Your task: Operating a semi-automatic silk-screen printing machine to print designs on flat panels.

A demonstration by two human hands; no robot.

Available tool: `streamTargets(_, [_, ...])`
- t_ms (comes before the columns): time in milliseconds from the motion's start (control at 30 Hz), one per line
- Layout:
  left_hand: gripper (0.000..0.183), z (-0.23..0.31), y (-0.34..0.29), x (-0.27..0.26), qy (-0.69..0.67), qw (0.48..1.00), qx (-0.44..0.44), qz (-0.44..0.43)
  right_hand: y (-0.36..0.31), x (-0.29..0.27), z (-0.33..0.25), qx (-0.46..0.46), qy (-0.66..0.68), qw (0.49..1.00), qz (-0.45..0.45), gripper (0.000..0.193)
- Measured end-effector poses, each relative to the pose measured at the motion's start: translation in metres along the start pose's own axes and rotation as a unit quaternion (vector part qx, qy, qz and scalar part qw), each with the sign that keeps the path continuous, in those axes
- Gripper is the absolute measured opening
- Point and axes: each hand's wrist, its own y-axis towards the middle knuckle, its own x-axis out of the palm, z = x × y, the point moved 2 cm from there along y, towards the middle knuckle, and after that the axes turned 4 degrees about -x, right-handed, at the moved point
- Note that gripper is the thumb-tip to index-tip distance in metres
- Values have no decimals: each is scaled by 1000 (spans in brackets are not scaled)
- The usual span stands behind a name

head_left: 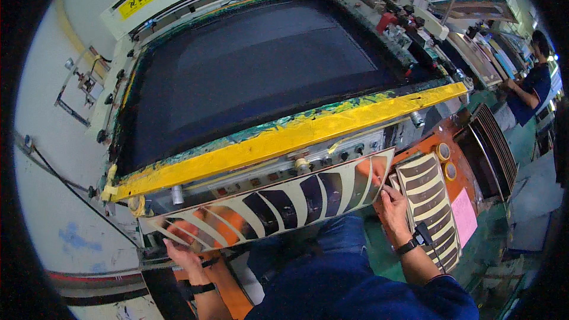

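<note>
A long, stiff sheet (pixel 305 200) with a cream ground and curved, mirror-like dark panels is held up across my front, slightly tilted, its right end higher. My left hand (pixel 182 253) grips its lower left corner. At the opposite end, my right hand (pixel 393 208) pinches the short edge between thumb and fingers. Just beyond the sheet is the yellow front bar (pixel 296 136) of a large screen-printing frame, whose dark mesh (pixel 249 65) fills the space behind. Orange reflections show in some panels.
On an orange table (pixel 418 153) to the right lie similar panelled sheets (pixel 428 204), two tape rolls (pixel 450 171) and a pink paper (pixel 464 217). A dark ribbed rack (pixel 493 148) stands beyond. Another person (pixel 527 92) works at the far right. Control knobs (pixel 344 156) sit below the yellow bar.
</note>
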Motion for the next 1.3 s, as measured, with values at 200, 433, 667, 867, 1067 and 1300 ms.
streamTargets(200, [43,5,-7,9,-20,1000,-9,1,-5,-5,-24,-33,-65,997,-22,22])
streamTargets(433, [37,-35,9,-26,-51,998,14,35,-18,-3,-39,16,-67,997,-47,19])
streamTargets(667, [32,-59,33,-16,55,998,-39,-2,-10,-18,-12,-66,-102,990,-67,17])
streamTargets(867, [32,28,69,96,164,948,-78,-260,39,-83,-35,-47,49,998,8,19])
streamTargets(1067, [36,73,147,157,263,888,-51,-375,70,-389,44,-221,-188,951,108,43])
streamTargets(1300, [27,28,263,191,308,915,-78,-250,161,-443,24,-141,-323,884,306,45])
